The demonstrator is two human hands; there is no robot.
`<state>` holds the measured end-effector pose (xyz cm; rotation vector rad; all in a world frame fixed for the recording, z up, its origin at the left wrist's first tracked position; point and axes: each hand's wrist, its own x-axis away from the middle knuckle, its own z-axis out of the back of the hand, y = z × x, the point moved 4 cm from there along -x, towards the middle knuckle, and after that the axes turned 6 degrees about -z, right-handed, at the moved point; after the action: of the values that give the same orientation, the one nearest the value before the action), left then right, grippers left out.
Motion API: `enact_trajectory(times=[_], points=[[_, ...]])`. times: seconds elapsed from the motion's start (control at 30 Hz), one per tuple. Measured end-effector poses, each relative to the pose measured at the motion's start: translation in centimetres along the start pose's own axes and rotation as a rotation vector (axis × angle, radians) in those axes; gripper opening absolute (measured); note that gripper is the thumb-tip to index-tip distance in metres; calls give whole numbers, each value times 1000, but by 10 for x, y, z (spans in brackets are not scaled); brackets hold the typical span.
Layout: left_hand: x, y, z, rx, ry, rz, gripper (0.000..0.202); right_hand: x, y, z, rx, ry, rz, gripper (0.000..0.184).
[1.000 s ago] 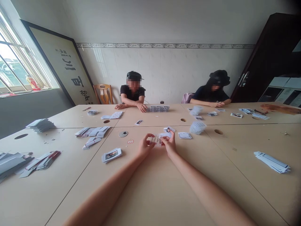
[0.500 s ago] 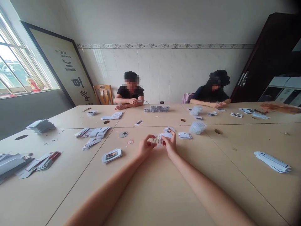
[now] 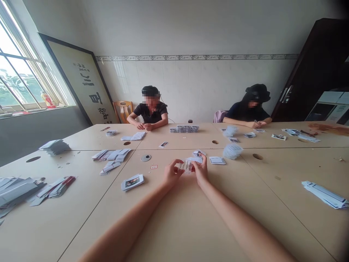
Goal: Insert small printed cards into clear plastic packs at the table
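My left hand (image 3: 171, 173) and my right hand (image 3: 201, 170) meet over the middle of the beige table (image 3: 191, 218). Between their pinched fingertips they hold a small card in a clear sleeve (image 3: 186, 166). Just beyond the hands lie a few loose cards (image 3: 198, 154) and a white bordered card (image 3: 217, 160). A small stack of photo cards (image 3: 132, 181) rests to the left of my left forearm.
Two other people sit at the far side, one at the middle (image 3: 149, 109) and one at the right (image 3: 252, 107). Card piles lie at the left (image 3: 111, 155), far left (image 3: 32, 187) and right (image 3: 324, 194). Clear sleeve heaps (image 3: 232, 150) and a row of stacks (image 3: 184, 128) sit farther off. A dark cabinet (image 3: 313, 69) stands right.
My hands stay together on the sleeved card, shifting slightly. The view swung a little left and down. The middle person drew the reaching arm back from the row of stacks.
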<state>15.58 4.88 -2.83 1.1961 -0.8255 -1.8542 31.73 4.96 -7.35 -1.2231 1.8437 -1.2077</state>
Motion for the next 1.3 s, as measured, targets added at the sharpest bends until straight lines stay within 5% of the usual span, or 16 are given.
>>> enact_trajectory(times=[0.7,1.3], points=[[-1,-6,-2,-6,-8,-27,26,3,-1,0,-15,6,-3,76],[-4,-16,2,87,82,42,30,3,-3,-6,-21,-148,-29,85]])
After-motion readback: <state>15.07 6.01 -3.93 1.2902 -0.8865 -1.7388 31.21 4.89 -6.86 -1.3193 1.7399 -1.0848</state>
